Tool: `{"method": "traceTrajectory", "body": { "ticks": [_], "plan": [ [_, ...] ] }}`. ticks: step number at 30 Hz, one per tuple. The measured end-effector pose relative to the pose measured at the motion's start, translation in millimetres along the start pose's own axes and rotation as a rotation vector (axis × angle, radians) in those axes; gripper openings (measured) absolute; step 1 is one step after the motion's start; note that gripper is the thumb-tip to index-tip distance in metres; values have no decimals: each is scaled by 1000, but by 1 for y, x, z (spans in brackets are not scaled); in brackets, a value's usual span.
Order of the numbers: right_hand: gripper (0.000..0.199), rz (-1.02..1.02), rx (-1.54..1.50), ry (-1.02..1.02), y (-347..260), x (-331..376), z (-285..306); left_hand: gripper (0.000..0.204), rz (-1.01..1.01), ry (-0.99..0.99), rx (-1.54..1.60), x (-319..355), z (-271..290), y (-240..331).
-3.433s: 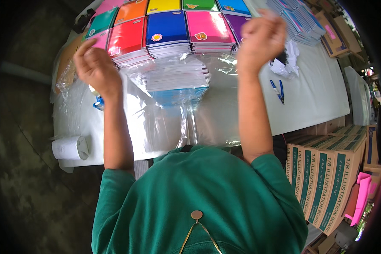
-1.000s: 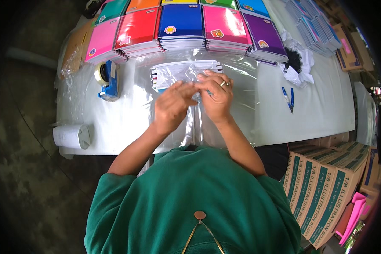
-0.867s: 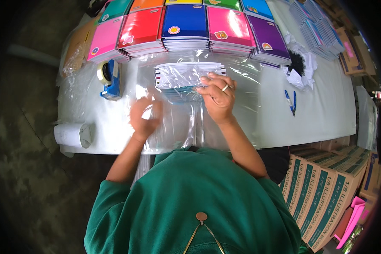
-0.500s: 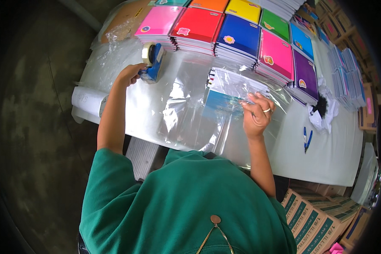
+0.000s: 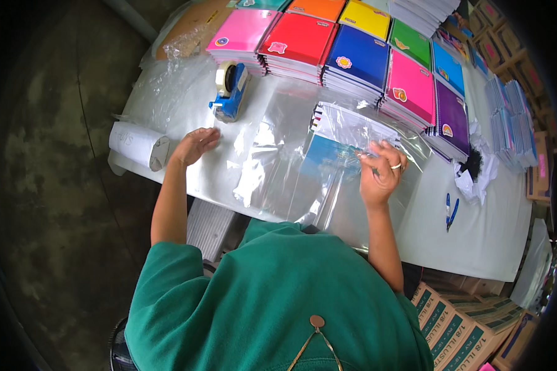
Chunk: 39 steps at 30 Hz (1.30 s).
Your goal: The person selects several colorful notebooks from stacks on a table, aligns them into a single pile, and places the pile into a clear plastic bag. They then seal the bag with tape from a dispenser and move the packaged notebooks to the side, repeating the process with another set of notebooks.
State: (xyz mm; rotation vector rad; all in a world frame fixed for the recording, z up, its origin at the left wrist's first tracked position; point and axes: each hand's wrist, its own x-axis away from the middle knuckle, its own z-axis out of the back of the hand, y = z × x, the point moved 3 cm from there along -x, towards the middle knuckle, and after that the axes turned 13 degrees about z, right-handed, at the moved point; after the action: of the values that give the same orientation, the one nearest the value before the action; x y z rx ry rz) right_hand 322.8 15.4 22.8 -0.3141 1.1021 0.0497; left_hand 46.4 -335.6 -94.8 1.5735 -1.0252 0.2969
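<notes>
My right hand (image 5: 380,176), a ring on one finger, pinches the clear plastic (image 5: 266,167) over a flat item with a white upper part and a blue lower part (image 5: 330,154). Small dark and coloured marks run down that item's left edge. To the left, my left hand (image 5: 197,146) hovers over the table with its fingers drawn together. Whatever its fingertips may hold is too small to make out. Just beyond it stands a blue tape dispenser (image 5: 230,102) with a roll of clear tape (image 5: 224,77).
Stacks of spiral notebooks, among them red (image 5: 298,38), blue (image 5: 359,60) and purple (image 5: 452,117), line the far side. Blue nippers (image 5: 452,212) lie at the right near crumpled white paper (image 5: 476,182). A white paper roll (image 5: 136,146) sits at the left edge; cartons (image 5: 458,331) stand below right.
My left hand has come away from the tape dispenser, back toward me. The dispenser now stands free of it. My right hand stays on the plastic.
</notes>
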Motion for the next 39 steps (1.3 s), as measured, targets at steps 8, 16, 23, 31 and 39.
{"method": "traceTrajectory", "body": {
  "ticks": [8,16,23,31,39],
  "plan": [
    [24,-13,-2,14,3,0,3,32,-752,164,-127,79,-201,57],
    [36,-71,31,-130,-2,4,8,44,-167,63,-285,100,-311,-75],
    [36,-36,-17,-496,-24,-51,37,35,-137,287,-364,33,-264,-120],
    [61,110,-138,-704,-39,-15,31,57,457,-565,238,56,-249,-94],
    [79,-745,93,87,-47,78,156,55,247,-576,-71,82,-332,-96]
  ]
}}
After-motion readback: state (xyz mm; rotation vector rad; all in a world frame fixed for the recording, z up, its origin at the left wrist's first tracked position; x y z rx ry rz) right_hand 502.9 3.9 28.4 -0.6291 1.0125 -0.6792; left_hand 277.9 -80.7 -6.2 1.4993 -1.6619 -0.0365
